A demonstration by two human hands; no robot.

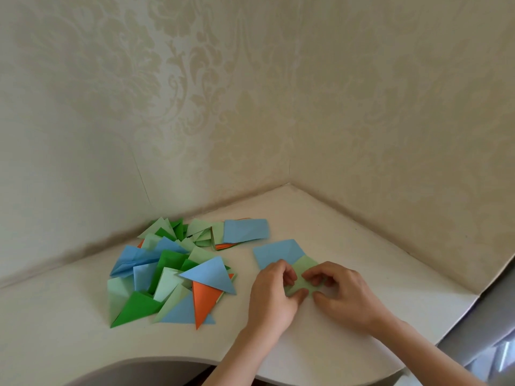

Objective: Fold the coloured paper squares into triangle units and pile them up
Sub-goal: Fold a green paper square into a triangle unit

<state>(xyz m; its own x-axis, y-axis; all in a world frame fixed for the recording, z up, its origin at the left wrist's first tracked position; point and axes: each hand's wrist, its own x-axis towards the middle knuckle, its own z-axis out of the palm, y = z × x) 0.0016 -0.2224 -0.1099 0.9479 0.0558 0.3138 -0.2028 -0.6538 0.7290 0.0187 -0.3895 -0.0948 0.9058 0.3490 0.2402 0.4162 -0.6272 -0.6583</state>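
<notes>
The head view showed both hands working a pale green paper square (302, 274) flat on the white tabletop (348, 235), near its right-hand corner by the wallpapered wall. The left hand (274, 293) had its fingers curled over the sheet's left side with the thumb pressing near the lower edge; the right hand (338, 291) pinched the sheet from the right, fingertips bent onto the paper. How far the fold had gone could not be told, since the fingers hid most of the sheet. The green paper overlapped a corner of a blue square (274, 253) lying just behind it, and that seemed the likeliest trouble: a press there could drag or crease the blue sheet as well. A crease made with the edges misaligned would probably give a lopsided triangle, and thin paper slides easily on a smooth surface. To the left, well apart, lay the loose pile of folded triangles (167, 277), sprawling rather than stacked, and behind it a stack of unfolded squares (245, 231); a careless drop could scatter the pile further.
</notes>
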